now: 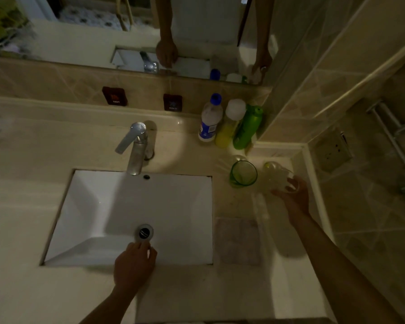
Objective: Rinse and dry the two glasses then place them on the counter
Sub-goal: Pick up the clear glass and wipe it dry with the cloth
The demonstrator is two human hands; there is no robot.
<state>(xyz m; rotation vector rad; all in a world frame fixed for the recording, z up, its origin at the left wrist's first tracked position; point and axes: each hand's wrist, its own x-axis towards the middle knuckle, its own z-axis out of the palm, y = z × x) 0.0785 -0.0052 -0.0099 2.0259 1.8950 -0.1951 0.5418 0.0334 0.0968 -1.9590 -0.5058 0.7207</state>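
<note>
A green glass (243, 173) stands upright on the counter (187, 146) to the right of the white sink (117, 206). Just right of it is a clear glass (277, 177), blurred, with the fingers of my right hand (292, 195) wrapped around its near side. My left hand (133, 265) hovers over the sink's front edge near the drain (145, 232), fingers loosely curled, holding nothing that I can make out. A folded greyish cloth (239, 240) lies flat on the counter between the sink and my right forearm.
A chrome tap (136, 146) stands behind the sink. Three bottles, white (210, 122), yellow (229, 125) and green (247, 127), stand in the back right corner. A tiled wall with a socket (334, 150) and a towel rail (393, 134) runs along the right. A mirror (80, 38) hangs behind.
</note>
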